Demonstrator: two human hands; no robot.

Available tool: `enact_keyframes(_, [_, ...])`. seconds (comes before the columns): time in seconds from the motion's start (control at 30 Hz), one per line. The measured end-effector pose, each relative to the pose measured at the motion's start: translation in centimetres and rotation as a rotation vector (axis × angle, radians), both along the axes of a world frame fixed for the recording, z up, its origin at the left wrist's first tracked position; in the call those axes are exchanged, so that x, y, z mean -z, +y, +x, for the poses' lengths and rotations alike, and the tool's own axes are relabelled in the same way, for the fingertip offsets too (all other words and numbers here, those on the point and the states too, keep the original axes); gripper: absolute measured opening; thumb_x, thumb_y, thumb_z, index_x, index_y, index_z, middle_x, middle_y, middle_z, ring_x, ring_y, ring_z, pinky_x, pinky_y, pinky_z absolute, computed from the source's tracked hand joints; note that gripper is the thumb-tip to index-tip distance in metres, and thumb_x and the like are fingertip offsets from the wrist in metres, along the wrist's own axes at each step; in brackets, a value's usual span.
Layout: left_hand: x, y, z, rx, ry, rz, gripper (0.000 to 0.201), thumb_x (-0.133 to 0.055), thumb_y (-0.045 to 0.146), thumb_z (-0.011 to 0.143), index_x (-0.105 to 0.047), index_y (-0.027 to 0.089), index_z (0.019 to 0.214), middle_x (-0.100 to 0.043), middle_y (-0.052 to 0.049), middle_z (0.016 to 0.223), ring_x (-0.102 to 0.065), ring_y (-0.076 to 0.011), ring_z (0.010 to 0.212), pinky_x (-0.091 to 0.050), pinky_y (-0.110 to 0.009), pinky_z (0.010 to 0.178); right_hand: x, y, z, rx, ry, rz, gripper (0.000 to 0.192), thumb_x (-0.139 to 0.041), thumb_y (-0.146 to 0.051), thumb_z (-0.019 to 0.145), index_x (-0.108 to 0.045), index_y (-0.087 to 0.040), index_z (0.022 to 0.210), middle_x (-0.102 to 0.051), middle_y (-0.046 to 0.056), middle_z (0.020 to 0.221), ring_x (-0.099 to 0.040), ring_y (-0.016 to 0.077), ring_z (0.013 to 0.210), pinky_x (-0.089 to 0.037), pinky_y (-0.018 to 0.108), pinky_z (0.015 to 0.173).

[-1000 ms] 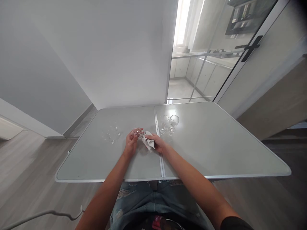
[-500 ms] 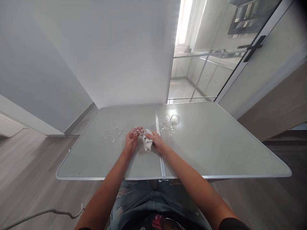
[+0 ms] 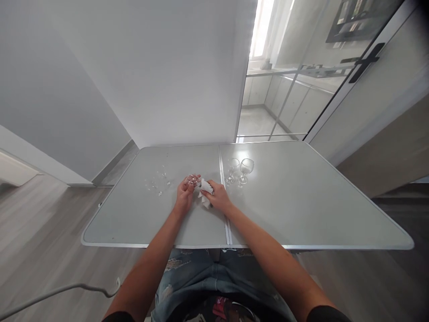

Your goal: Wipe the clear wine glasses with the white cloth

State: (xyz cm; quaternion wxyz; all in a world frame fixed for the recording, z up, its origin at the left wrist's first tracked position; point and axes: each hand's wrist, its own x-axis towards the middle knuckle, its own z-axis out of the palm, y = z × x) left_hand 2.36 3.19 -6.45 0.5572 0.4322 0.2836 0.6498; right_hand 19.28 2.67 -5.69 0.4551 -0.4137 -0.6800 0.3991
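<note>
My left hand [image 3: 185,193] is closed around a clear wine glass [image 3: 193,180], which lies tilted in its fingers just above the table. In my right hand [image 3: 217,195] is a white cloth [image 3: 206,190], bunched up and pressed against the side of the glass nearest that hand. The cloth hides part of the glass. Two stemmed glasses, one [image 3: 233,169] beside the other [image 3: 246,168], stand upright on the table past my right hand.
Water drops or clear bits [image 3: 160,183] are scattered on the grey folding table [image 3: 301,201] to the left. A metal seam [image 3: 221,166] crosses its middle. Behind rise a pale wall [image 3: 174,80] and a glass door [image 3: 288,98]. A hose [image 3: 77,286] lies on the floor at left.
My right hand has turned slightly and gathered the white cloth closer against the glass. The left hand keeps its hold. The camera view has shifted a little.
</note>
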Motion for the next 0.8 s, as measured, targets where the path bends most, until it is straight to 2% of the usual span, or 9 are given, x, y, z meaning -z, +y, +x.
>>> enact_keyframes(0.07, [-0.1,-0.1,0.1,0.027,0.001,0.001,0.059,-0.086,0.05,0.068,-0.069,0.016,0.113,-0.068,-0.016,0.123,-0.065,-0.0283,0.117,-0.045,-0.041,0.108,0.2,0.4,0.0,-0.05,0.214,-0.229,0.029,-0.069,-0.047,0.08,-0.064,-0.019,0.084,-0.061,0.0,0.072,-0.053,0.0149,0.066,-0.041,0.027,0.064])
enact_keyframes(0.17, [-0.2,-0.3,0.1,0.078,0.025,0.017,0.063,-0.086,0.051,0.068,-0.068,0.015,0.117,-0.066,-0.018,0.126,-0.067,-0.0285,0.113,-0.045,-0.043,0.107,0.5,1.0,0.1,-0.117,0.547,-0.594,0.037,-0.077,-0.05,0.071,-0.063,-0.017,0.083,-0.062,0.001,0.072,-0.053,0.0134,0.063,-0.04,0.026,0.06])
enact_keyframes(0.23, [-0.2,-0.4,0.1,0.092,0.03,0.022,0.066,-0.085,0.052,0.068,-0.066,0.016,0.12,-0.065,-0.018,0.129,-0.067,-0.0288,0.112,-0.046,-0.044,0.106,0.6,1.0,0.3,-0.175,0.631,-0.714,0.039,-0.08,-0.049,0.068,-0.064,-0.017,0.085,-0.064,0.002,0.074,-0.055,0.014,0.063,-0.042,0.026,0.06])
enact_keyframes(0.3, [-0.2,-0.3,0.0,0.077,0.023,0.023,0.068,-0.085,0.053,0.069,-0.065,0.017,0.122,-0.064,-0.018,0.131,-0.066,-0.0291,0.113,-0.045,-0.045,0.107,0.5,0.8,0.4,-0.209,0.582,-0.645,0.038,-0.079,-0.047,0.07,-0.064,-0.017,0.087,-0.065,0.003,0.076,-0.056,0.0151,0.065,-0.044,0.027,0.062])
enact_keyframes(0.47, [0.1,0.0,-0.1,-0.023,0.014,0.034,0.063,-0.083,0.054,0.071,-0.066,0.018,0.121,-0.064,-0.017,0.131,-0.065,-0.0286,0.117,-0.046,-0.042,0.107,-0.2,0.0,0.4,-0.042,0.084,-0.004,0.037,-0.076,-0.032,0.07,-0.066,-0.021,0.104,-0.068,0.004,0.094,-0.058,0.0192,0.085,-0.044,0.031,0.078])
enact_keyframes(0.5, [0.1,0.0,-0.1,-0.028,0.018,0.033,0.063,-0.083,0.053,0.07,-0.067,0.018,0.12,-0.065,-0.017,0.129,-0.064,-0.0289,0.118,-0.046,-0.042,0.106,-0.3,-0.1,0.4,-0.01,0.019,0.061,0.034,-0.073,-0.031,0.073,-0.066,-0.021,0.105,-0.067,0.004,0.095,-0.058,0.0194,0.086,-0.043,0.031,0.08])
enact_keyframes(0.57, [0.1,0.0,0.0,-0.023,0.023,0.03,0.062,-0.084,0.053,0.07,-0.067,0.017,0.117,-0.067,-0.016,0.126,-0.064,-0.0296,0.119,-0.046,-0.042,0.106,-0.2,-0.1,0.2,0.012,-0.017,0.057,0.024,-0.07,-0.034,0.077,-0.067,-0.021,0.098,-0.066,0.003,0.086,-0.056,0.0181,0.078,-0.042,0.03,0.076])
enact_keyframes(0.63, [0.1,0.0,0.0,-0.009,0.02,0.033,0.06,-0.084,0.052,0.07,-0.068,0.017,0.115,-0.068,-0.016,0.123,-0.064,-0.0292,0.118,-0.046,-0.042,0.106,0.0,0.1,0.2,-0.03,0.086,-0.086,0.022,-0.071,-0.039,0.078,-0.066,-0.02,0.089,-0.063,0.0,0.075,-0.053,0.0159,0.069,-0.041,0.028,0.069])
enact_keyframes(0.8, [-0.2,-0.3,0.2,0.059,0.032,0.031,0.066,-0.087,0.053,0.065,-0.068,0.016,0.116,-0.068,-0.018,0.123,-0.067,-0.0295,0.112,-0.046,-0.044,0.106,0.5,1.1,0.4,-0.184,0.613,-0.677,0.032,-0.079,-0.04,0.069,-0.065,-0.017,0.087,-0.065,0.001,0.074,-0.056,0.0143,0.063,-0.042,0.026,0.062])
